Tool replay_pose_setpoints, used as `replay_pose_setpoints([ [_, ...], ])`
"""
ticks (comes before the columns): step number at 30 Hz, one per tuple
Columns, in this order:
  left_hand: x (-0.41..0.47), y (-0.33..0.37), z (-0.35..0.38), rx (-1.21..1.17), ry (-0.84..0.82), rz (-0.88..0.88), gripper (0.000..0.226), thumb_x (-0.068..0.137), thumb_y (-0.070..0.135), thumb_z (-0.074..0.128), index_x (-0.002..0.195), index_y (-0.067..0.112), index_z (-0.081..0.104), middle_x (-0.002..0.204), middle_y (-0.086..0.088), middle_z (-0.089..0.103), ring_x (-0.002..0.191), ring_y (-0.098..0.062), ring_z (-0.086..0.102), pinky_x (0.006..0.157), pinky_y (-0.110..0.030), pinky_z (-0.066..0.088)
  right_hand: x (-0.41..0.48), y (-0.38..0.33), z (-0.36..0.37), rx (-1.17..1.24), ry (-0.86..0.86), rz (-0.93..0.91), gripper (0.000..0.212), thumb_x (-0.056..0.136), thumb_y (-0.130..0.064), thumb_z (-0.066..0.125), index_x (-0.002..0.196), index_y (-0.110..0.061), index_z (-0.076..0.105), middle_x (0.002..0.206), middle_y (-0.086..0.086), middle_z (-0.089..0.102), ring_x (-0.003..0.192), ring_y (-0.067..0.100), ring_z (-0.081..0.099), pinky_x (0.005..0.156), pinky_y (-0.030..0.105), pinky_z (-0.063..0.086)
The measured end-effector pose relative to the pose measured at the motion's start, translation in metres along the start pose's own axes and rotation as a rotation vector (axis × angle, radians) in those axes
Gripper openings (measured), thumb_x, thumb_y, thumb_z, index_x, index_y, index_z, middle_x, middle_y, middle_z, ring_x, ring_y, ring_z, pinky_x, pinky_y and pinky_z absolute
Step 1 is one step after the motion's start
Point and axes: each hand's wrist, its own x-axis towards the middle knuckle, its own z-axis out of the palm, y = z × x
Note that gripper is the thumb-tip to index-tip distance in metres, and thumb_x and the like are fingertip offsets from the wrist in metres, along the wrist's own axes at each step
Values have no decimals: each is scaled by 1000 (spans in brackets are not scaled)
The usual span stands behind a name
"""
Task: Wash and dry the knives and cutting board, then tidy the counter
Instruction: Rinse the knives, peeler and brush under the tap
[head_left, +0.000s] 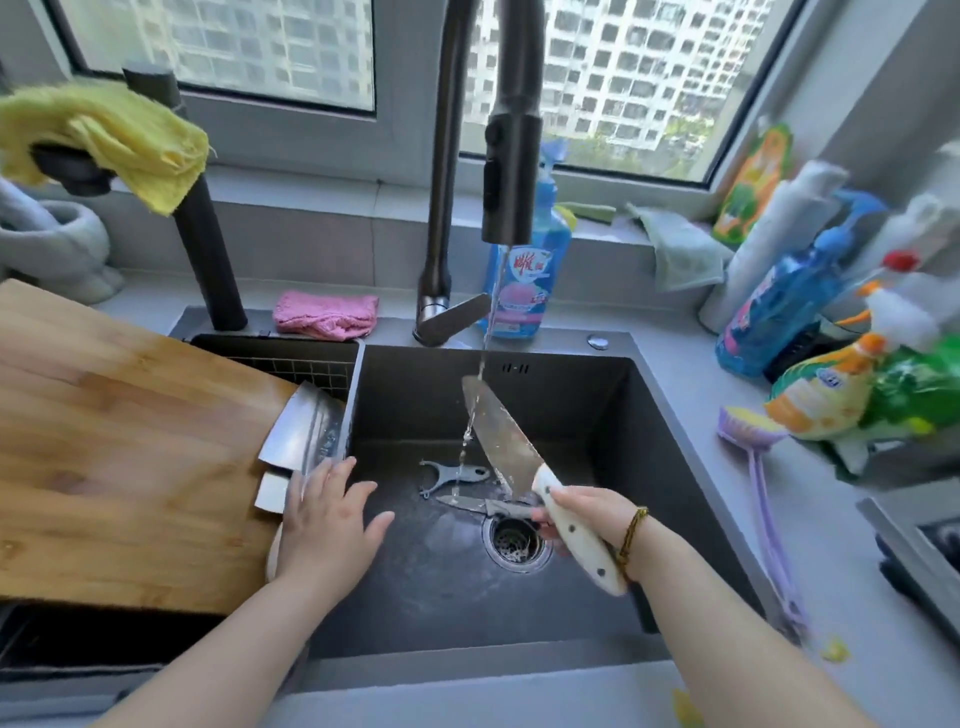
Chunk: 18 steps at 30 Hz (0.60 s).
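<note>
Right hand: fingers curled round the white handle of the chef's knife, blade tip raised into the stream from the faucet.
Left hand: fingers straight and spread, holding nothing, over the sink at its left rim, just beside the cleaver.
Chef's knife handling: stiff and probably hefty. Wet steel and a smooth handle look slippery, so hold the handle only.
Cleaver: lies on the right end of the cutting board. It is likely heavy, and its handle is hidden.
Cutting board: broad rigid wood, best lifted with two hands by its edges.
Sink floor: the small knife and peeler are near the drain. Both look light; lift them by their handles.
</note>
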Motion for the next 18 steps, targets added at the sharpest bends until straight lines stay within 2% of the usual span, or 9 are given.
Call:
replay_pose_setpoints([
  [2, -5, 11, -1, -146, 80, 49, 57, 87, 51, 29, 129, 21, 52, 144, -2, 40, 139, -20, 25, 113, -36, 6, -4, 3, 5, 175, 27, -11, 26, 98, -21, 39, 89, -13, 62, 71, -8, 70, 75, 11, 59, 59, 24, 44],
  [4, -11, 26, -7, -313, 56, 86, 54, 86, 53, 34, 122, 21, 58, 126, 3, 56, 123, -17, 45, 105, -29, 26, -5, 6, 16, 330, 12, -33, 28, 99, -25, 36, 91, -15, 61, 86, -6, 69, 82, 12, 56, 62, 26, 44],
  [6, -16, 44, -12, -461, -115, 84, 41, 90, 48, 48, 123, 24, 54, 111, 9, 58, 106, -11, 53, 90, -24, 40, -6, 6, 29, 459, -3, -48, 29, 99, -28, 34, 94, -16, 59, 97, -1, 64, 80, 14, 53, 66, 27, 46],
  [8, -20, 59, -13, -592, -250, 85, 43, 87, 43, 57, 125, 24, 51, 105, 11, 56, 97, -8, 54, 75, -19, 44, -4, 8, 42, 516, 7, -47, 30, 99, -30, 34, 94, -15, 59, 100, 4, 60, 84, 18, 53, 71, 31, 48],
  [10, -20, 68, -12, -692, -312, 72, 47, 84, 38, 62, 126, 21, 50, 107, 8, 57, 96, -7, 54, 68, -15, 43, -2, 9, 53, 543, 5, -56, 29, 98, -32, 36, 99, -13, 59, 98, 7, 59, 93, 22, 54, 86, 40, 49],
  [12, -18, 70, -13, -735, -349, 56, 45, 82, 32, 66, 123, 18, 53, 107, 6, 58, 96, -8, 55, 63, -11, 42, 1, 10, 61, 548, -24, -75, 29, 98, -32, 37, 102, -13, 58, 95, 7, 59, 97, 23, 55, 102, 44, 42],
  [13, -17, 69, -15, -742, -359, 47, 42, 81, 29, 67, 120, 17, 54, 105, 4, 58, 95, -9, 55, 62, -10, 41, 2, 10, 63, 527, -26, -79, 28, 98, -32, 37, 104, -14, 58, 94, 6, 60, 96, 21, 55, 101, 42, 42],
  [15, -13, 67, -17, -735, -387, 18, 32, 81, 20, 67, 111, 17, 55, 100, 1, 58, 90, -11, 55, 62, -14, 41, 3, 10, 65, 435, -22, -80, 23, 98, -29, 39, 102, -17, 57, 93, 2, 61, 89, 14, 56, 85, 33, 44],
  [18, -10, 65, -15, -709, -396, -78, 24, 80, 7, 57, 101, 16, 48, 87, 0, 53, 74, -12, 51, 57, -20, 39, 7, 10, 65, 226, -24, -95, 16, 97, -26, 40, 98, -25, 56, 99, -2, 60, 85, 6, 53, 62, 22, 33],
])
